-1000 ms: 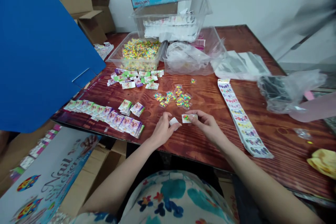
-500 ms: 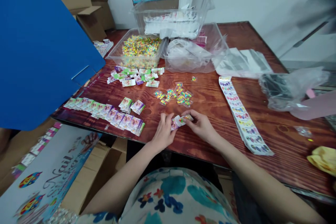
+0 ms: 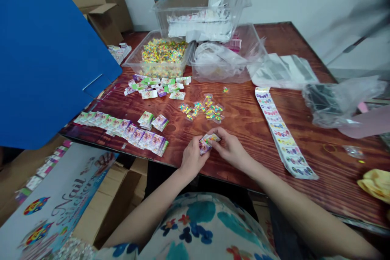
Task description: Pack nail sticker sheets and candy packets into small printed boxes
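My left hand (image 3: 191, 155) and my right hand (image 3: 230, 147) meet at the near edge of the wooden table (image 3: 250, 118), both pinched on one small printed packet (image 3: 207, 142) with a candy pouch at its opening. Just beyond lies a heap of small clear candy pouches (image 3: 204, 110). To the left runs a row of filled packets (image 3: 122, 130), with two more packets (image 3: 153, 120) lying apart. Loose flat packets (image 3: 158, 86) lie further back.
A strip of nail stickers (image 3: 282, 133) runs down the right side. Clear tubs stand at the back, one full of candy (image 3: 161, 53). A blue board (image 3: 45, 53) looms at left. Plastic bags (image 3: 338, 99) lie right; a printed carton (image 3: 57, 203) sits below left.
My hands came together: the white packet in my left hand and the candy pouch in my right are now joined into one packet held by both hands. The view shifted slightly.
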`<state>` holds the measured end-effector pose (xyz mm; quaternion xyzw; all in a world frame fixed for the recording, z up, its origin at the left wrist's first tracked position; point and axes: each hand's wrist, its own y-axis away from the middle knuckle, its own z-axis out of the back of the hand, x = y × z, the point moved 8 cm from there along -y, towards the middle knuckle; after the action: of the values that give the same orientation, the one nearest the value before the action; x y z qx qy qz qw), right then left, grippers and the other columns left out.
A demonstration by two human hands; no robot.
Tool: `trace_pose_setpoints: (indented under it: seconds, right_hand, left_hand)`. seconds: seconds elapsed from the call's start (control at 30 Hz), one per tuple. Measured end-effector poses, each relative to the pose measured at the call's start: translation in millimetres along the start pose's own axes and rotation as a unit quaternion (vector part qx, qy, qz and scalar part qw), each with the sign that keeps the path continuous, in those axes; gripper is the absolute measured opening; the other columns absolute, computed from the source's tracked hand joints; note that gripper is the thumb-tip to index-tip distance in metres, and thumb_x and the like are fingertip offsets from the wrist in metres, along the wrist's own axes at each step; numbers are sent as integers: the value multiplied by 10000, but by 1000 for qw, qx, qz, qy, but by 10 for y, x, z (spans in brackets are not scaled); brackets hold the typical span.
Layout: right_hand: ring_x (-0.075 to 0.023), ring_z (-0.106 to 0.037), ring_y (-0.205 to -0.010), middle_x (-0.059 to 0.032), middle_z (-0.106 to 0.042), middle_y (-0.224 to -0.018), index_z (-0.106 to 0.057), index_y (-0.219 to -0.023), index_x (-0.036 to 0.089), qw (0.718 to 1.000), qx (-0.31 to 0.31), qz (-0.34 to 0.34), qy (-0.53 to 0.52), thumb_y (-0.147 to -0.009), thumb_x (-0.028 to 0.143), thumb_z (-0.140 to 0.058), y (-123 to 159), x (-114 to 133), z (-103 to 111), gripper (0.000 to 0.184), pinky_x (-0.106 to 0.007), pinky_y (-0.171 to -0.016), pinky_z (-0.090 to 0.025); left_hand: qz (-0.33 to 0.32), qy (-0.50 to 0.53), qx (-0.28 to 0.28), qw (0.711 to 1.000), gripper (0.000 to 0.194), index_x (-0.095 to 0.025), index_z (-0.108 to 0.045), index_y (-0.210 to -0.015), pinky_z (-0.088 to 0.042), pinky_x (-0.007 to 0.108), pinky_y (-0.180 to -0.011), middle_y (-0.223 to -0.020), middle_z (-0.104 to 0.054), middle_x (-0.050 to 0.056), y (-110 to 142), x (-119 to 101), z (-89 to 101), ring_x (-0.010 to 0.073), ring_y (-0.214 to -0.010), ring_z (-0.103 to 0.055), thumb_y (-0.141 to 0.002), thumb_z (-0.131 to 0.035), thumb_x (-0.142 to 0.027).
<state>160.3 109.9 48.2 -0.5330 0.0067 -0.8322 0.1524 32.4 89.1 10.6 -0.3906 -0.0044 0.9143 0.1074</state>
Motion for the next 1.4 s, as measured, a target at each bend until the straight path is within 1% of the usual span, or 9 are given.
trace_pose_setpoints:
  seconds: [0.17,0.33,0.6,0.77,0.97,1.07,1.23,1.3,1.4]
  right_hand:
    - [-179,-616,-730,-27,-659,-826,-593,-945,205,999,1,-32,-36,-825,324,-593,2,-15,30,169,-295,-681,-496]
    - [-175,-618,-741,-22,-663,-828,-618,-966,205,995,65,-19,-73,-811,332,-629,-7,41,-20,201,-297,-691,-502]
    - [-210,-650,-784,-50,-705,-826,-708,-989,229,999,3,-7,-49,-846,384,-619,35,81,38,229,-399,-844,-501]
    - [-190,-658,-776,-22,-721,-835,-719,-861,260,998,-21,53,34,-877,293,-578,108,188,-8,145,-545,-1092,-299]
    - [-202,-615,-805,-17,-690,-823,-671,-1119,310,974,-21,155,165,-857,126,-484,196,428,-43,371,-581,-1128,-217]
    - [-210,-599,-822,-20,-693,-853,-637,-1182,320,976,-6,162,144,-870,147,-496,219,449,-50,384,-578,-1112,-254]
    - [-226,-612,-922,-69,-660,-1026,-584,-1240,280,993,-102,22,-56,-836,355,-657,182,199,120,418,-424,-917,-476]
    - [-216,-629,-900,-62,-660,-1007,-544,-1273,272,978,-57,-69,-191,-801,426,-684,164,22,-22,516,-366,-824,-515]
    - [-207,-654,-848,-61,-685,-948,-610,-1127,231,910,60,-196,-361,-764,495,-696,208,-139,-362,457,-336,-768,-533]
  left_hand:
    - [-70,-27,-59,995,460,-200,-413,-1172,-513,397,-879,-1093,-615,85,57,-103,43,242,-1036,-620,-773,-623,-110]
    - [-117,-58,-51,990,437,-186,-416,-1192,-504,438,-899,-1093,-611,102,101,-151,32,258,-1049,-609,-802,-603,-125]
    - [-62,-60,-50,995,429,-212,-442,-1148,-546,339,-782,-1031,-676,59,104,-75,43,224,-909,-691,-782,-665,-226]
    - [-67,-46,-73,994,461,-205,-432,-1146,-558,326,-761,-1012,-693,57,110,-63,56,221,-895,-704,-762,-687,-226]
    - [-32,-16,-72,997,489,-203,-436,-1117,-567,355,-754,-1010,-696,74,93,3,39,248,-893,-708,-734,-731,-278]
    - [2,15,-75,997,511,-208,-440,-1123,-568,350,-743,-1007,-700,68,104,16,86,245,-887,-709,-719,-742,-295]
    - [-30,115,-119,986,422,-223,-487,-1104,-549,277,-780,-1014,-697,27,114,-133,280,168,-885,-694,-744,-697,-290]
    - [-39,123,-102,986,378,-221,-515,-1026,-545,262,-744,-934,-701,9,97,-185,293,156,-814,-692,-723,-713,-329]
    - [-15,91,-59,994,366,-235,-523,-960,-540,258,-715,-864,-702,-14,72,-195,242,157,-773,-690,-697,-736,-376]
